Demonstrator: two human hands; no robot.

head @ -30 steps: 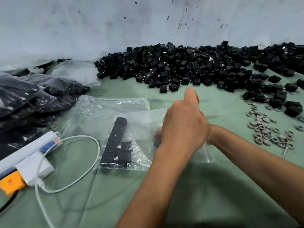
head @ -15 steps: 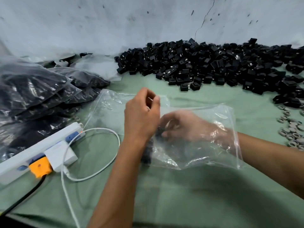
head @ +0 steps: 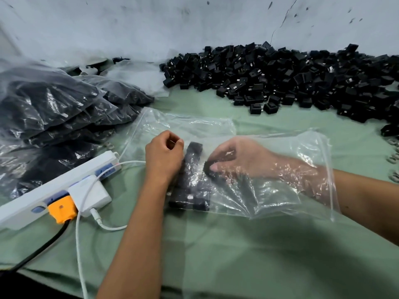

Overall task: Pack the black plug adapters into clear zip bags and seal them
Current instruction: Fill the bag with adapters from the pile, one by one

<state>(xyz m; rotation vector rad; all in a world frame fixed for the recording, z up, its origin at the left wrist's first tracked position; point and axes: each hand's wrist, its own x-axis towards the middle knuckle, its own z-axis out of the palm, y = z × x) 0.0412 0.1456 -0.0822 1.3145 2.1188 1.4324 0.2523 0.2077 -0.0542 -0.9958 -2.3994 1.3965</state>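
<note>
My right hand (head: 235, 160) is deep inside the clear zip bag (head: 280, 190), up past the wrist, with the fingertips pinching one black adapter (head: 210, 169) and setting it beside the adapters already in the bag (head: 190, 190), which lie in rows at the closed end just under my left wrist. My left hand (head: 164, 156) sits outside that end with the fingers curled; I think it is pinching the plastic to hold the bag still, but I cannot tell for sure whether it holds anything. So I am at the filling step, and the bag looks far from full. Next I should let go of this adapter snug against the rows, draw my right hand out through the mouth by my forearm, and reach ahead and to the right for the loose adapter pile (head: 291, 78). Filled bags (head: 54, 108) are stacked beyond my left hand, past the power strip (head: 32, 203) on the green surface (head: 237, 255).
</note>
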